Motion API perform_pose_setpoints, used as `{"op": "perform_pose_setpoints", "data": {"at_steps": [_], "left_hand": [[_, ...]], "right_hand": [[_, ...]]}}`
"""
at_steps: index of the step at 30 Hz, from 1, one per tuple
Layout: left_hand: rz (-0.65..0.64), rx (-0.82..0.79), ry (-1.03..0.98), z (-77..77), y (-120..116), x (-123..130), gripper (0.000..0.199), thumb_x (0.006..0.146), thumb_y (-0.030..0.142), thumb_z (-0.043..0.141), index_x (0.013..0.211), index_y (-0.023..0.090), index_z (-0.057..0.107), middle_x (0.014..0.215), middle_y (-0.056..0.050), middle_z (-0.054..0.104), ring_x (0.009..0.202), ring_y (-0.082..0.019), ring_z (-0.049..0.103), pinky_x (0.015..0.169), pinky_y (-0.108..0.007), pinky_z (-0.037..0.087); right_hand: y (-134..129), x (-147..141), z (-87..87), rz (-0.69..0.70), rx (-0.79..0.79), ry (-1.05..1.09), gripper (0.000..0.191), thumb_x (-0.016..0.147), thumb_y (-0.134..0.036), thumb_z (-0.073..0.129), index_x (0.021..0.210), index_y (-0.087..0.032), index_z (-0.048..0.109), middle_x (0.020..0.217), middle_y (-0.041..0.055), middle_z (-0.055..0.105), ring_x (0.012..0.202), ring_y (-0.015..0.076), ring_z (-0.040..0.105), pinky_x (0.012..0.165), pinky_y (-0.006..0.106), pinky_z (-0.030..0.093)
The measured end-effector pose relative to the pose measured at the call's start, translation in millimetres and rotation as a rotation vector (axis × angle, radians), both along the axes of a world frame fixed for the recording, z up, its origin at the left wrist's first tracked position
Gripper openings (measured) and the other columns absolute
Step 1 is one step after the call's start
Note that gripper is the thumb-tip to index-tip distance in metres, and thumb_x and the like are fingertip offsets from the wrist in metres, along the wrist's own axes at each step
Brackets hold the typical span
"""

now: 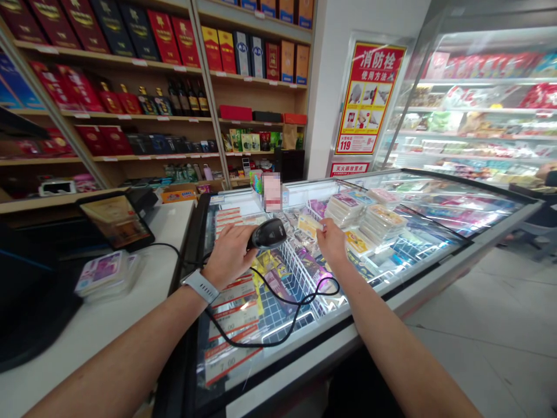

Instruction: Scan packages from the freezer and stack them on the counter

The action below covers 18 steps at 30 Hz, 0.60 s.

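Note:
My left hand (230, 252), with a pale watch on its wrist, is wrapped round a black handheld scanner (270, 233) above the freezer's glass top. The scanner's head points right, and its black cable (278, 343) loops down over the glass. Right of the scanner, my right hand (333, 241) pinches the edge of a flat yellow-and-white pack (310, 225). Just beyond my right hand, stacks of clear flat packs (378, 225) lie on the glass, with a yellow pack (357, 242) beside them.
A chest freezer (300, 371) with price labels stretches to the right. On the white counter (167, 232) at left are a tablet (115, 220) and a stack of purple-and-white packs (104, 273). Shelves of boxes and bottles stand behind. A pixelated item (273, 191) is at the freezer's back edge.

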<state>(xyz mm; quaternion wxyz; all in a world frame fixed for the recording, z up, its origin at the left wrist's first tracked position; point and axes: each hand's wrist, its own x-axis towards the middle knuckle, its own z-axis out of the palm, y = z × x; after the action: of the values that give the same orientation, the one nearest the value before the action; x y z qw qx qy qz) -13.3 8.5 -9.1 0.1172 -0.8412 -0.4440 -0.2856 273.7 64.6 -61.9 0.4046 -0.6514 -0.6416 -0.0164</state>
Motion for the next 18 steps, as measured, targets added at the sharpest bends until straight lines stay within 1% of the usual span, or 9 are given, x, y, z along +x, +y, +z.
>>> {"op": "perform_pose_setpoints", "data": {"at_steps": [5,9,12,15,18], "left_hand": [[0.004,-0.014,0.002,-1.7,2,-1,0.039,0.084,0.022,0.054,0.123,0.016,0.056,0.119,-0.011,0.068,0.112,-0.028,0.061,0.105,-0.045,0.04],[0.012,-0.012,-0.011,-1.4,1,-1,0.04,0.084,0.023,0.054,0.123,0.018,0.056,0.119,-0.011,0.068,0.112,-0.028,0.061,0.105,-0.046,0.04],[0.021,0.009,-0.02,-0.2,1,-2,0.04,0.084,0.023,0.054,0.123,0.016,0.056,0.12,-0.012,0.068,0.113,-0.028,0.061,0.107,-0.046,0.04],[0.027,0.025,-0.042,1.1,1,-3,0.043,0.083,0.023,0.053,0.125,0.014,0.055,0.122,-0.013,0.067,0.117,-0.029,0.06,0.108,-0.045,0.039],[0.035,0.024,-0.078,1.8,2,-3,0.044,0.084,0.025,0.053,0.127,0.014,0.055,0.124,-0.013,0.067,0.119,-0.029,0.06,0.108,-0.044,0.04]], "right_hand": [[1,0,-0.4,0.025,0.079,0.104,0.028,0.084,-0.024,0.048,0.109,-0.016,0.058,0.088,0.0095,0.068,0.08,0.0236,0.064,0.08,0.037,0.049],[3,0,-0.5,0.07,0.142,0.285,0.024,0.082,-0.03,0.053,0.103,-0.018,0.056,0.082,0.005,0.066,0.072,0.0201,0.064,0.075,0.036,0.052],[7,-1,-1.5,0.134,0.162,0.502,0.025,0.079,-0.035,0.059,0.098,-0.021,0.053,0.079,0.0013,0.064,0.068,0.0178,0.063,0.069,0.035,0.055],[12,-4,-1.4,0.256,0.153,0.791,0.031,0.073,-0.039,0.065,0.094,-0.022,0.051,0.076,-0.0024,0.06,0.065,0.0167,0.064,0.064,0.035,0.058],[13,-9,2.2,0.342,0.147,0.992,0.035,0.068,-0.04,0.07,0.091,-0.022,0.05,0.072,-0.0044,0.06,0.064,0.0163,0.066,0.064,0.036,0.06]]}}
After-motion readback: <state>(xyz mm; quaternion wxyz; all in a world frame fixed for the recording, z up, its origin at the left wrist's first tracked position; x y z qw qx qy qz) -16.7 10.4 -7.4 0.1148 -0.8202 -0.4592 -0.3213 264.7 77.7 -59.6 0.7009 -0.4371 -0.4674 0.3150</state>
